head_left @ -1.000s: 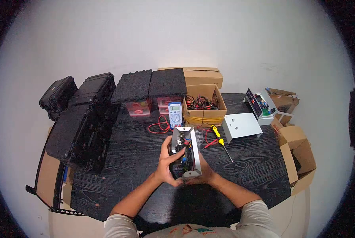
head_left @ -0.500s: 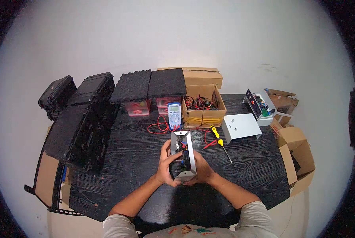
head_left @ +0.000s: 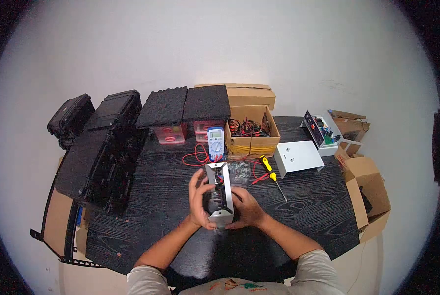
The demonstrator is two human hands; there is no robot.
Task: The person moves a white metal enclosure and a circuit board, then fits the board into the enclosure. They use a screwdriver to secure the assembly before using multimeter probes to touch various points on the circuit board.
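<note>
Between my two hands a white metal case point(head_left: 221, 217) stands on edge, its open side showing dark wiring and parts inside. My left hand point(head_left: 199, 205) holds it from the left, fingers curved and thumb at the open side. My right hand point(head_left: 248, 209) grips the right wall and lower corner. Just beyond lies a clear plastic bag point(head_left: 240, 172). A multimeter point(head_left: 216, 143) with red leads is behind the case. To the right rests a yellow and black screwdriver point(head_left: 273, 176), beside a white metal cover point(head_left: 299, 157).
A cardboard box of cables point(head_left: 252, 146) stands at the back. Another white case with a circuit board point(head_left: 324, 134) sits far right, near an open carton point(head_left: 372, 196). Black hard cases point(head_left: 94, 167) line the left. Black foam sheets point(head_left: 206, 103) lie over red-and-clear drawers point(head_left: 171, 135).
The case has shifted slightly left and turned, so its opening looks narrower. My left fingers have lifted from across its inside and spread along its left side.
</note>
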